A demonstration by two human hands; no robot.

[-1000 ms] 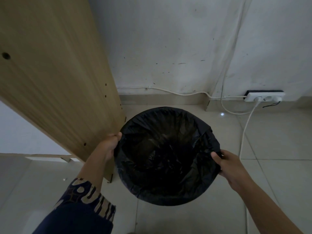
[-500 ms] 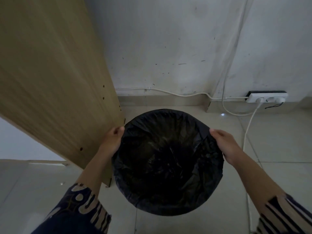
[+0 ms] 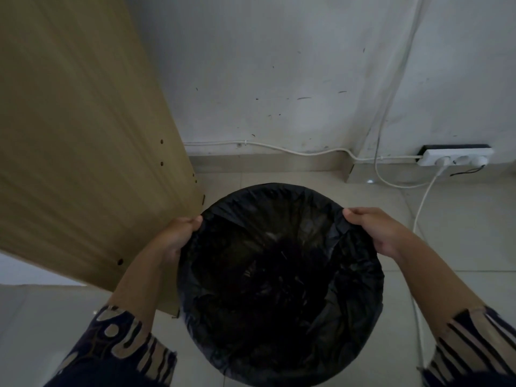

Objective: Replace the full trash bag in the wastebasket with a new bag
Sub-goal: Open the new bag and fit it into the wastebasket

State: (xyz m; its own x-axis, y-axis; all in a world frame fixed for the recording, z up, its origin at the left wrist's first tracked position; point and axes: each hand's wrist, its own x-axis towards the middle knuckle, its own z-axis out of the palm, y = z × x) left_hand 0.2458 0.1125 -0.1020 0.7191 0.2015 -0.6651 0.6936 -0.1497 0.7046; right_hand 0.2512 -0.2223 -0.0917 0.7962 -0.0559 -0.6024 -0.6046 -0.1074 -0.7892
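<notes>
— What had changed?
— The right hand (image 3: 375,233) had travelled up the rim from the near right side to the far right; the left hand (image 3: 176,236) had barely shifted.
— And the fingers?
— Both sets were curled, pinching the black trash bag's (image 3: 279,275) folded edge, which stretched between them over the wastebasket.
— Meaning?
— Probably the rim was being seated or freed; which bag it was couldn't be told.

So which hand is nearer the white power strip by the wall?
Right. The right hand grips the black bag's rim on the power strip side; the left hand grips the opposite rim.
</notes>
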